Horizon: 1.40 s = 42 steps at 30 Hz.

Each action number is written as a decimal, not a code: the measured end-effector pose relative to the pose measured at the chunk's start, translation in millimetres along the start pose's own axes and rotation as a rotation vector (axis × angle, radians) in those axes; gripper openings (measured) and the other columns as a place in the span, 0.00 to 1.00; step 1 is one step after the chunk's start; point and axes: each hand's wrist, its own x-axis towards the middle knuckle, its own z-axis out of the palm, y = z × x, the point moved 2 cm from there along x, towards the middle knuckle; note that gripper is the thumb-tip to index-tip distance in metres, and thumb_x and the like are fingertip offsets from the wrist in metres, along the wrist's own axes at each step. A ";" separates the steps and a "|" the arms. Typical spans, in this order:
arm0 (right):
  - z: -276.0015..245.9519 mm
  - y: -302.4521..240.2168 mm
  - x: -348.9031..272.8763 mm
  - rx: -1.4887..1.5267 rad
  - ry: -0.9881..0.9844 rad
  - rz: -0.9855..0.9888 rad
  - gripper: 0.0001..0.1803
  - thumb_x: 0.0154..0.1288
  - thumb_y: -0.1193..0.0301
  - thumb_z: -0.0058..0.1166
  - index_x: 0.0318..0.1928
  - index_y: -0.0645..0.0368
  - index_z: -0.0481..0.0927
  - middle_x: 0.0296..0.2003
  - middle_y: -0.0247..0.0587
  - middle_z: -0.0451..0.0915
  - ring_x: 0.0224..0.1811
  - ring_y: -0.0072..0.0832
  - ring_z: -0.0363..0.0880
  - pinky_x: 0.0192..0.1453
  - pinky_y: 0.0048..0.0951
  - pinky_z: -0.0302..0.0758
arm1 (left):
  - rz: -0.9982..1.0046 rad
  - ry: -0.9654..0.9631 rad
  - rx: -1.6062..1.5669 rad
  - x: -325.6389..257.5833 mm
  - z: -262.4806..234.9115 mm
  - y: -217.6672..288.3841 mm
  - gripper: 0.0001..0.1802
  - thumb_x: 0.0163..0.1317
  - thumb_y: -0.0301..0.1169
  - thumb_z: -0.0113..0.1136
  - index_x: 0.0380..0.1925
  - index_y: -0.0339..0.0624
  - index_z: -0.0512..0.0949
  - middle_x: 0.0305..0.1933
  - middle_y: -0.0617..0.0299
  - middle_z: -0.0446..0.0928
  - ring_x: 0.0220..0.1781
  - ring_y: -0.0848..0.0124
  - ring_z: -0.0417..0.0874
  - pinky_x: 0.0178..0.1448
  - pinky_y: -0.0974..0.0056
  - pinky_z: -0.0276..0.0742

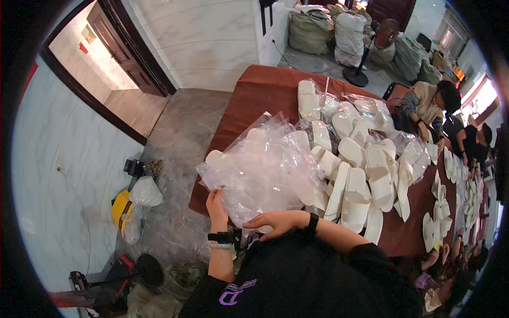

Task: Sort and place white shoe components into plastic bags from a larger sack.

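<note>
A loose stack of clear plastic bags (265, 175) spreads in front of me over the near left end of the table. My left hand (216, 205) is closed on the near left edge of the stack. Along the near edge, my right hand (275, 221) lies against the bags with its fingers stretched out and its thumb apart. White slippers (354, 204) are piled just right of the bags, several lying over one another. A few more slippers partly show under and behind the plastic, where the bags blur their outlines.
A red-brown cloth covers the table (265, 85). Bagged slippers (309, 100) lie at its far side. A co-worker (429, 106) handles items at the right, with more people beyond. Large sacks (350, 40) and a standing fan (362, 63) stand behind. A yellow object (122, 209) is by the left wall.
</note>
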 end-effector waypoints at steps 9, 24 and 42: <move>-20.1 -17.7 -14.3 -0.024 0.333 -0.058 0.23 0.63 0.66 0.54 0.59 0.53 0.70 0.62 0.51 0.63 0.62 0.47 0.64 0.65 0.40 0.63 | 0.227 -0.042 0.269 1.9 -13.0 11.9 0.14 0.68 0.33 0.49 0.42 0.33 0.75 0.44 0.60 0.77 0.44 0.72 0.75 0.49 0.68 0.71; -100.0 52.5 -79.1 -0.377 1.041 0.325 0.43 0.58 0.64 0.59 0.70 0.53 0.50 0.61 0.59 0.62 0.61 0.52 0.64 0.66 0.41 0.61 | 0.373 -0.166 0.586 -46.1 14.4 76.6 0.14 0.68 0.34 0.51 0.38 0.31 0.78 0.36 0.63 0.78 0.36 0.76 0.74 0.41 0.70 0.68; -100.5 -129.9 -29.4 -0.889 0.969 -0.304 0.07 0.54 0.68 0.60 0.35 0.48 0.79 0.37 0.30 0.78 0.43 0.28 0.74 0.52 0.33 0.64 | 0.568 -0.578 0.572 -115.1 104.0 113.6 0.11 0.61 0.24 0.59 0.41 0.29 0.76 0.40 0.58 0.77 0.40 0.74 0.75 0.44 0.71 0.70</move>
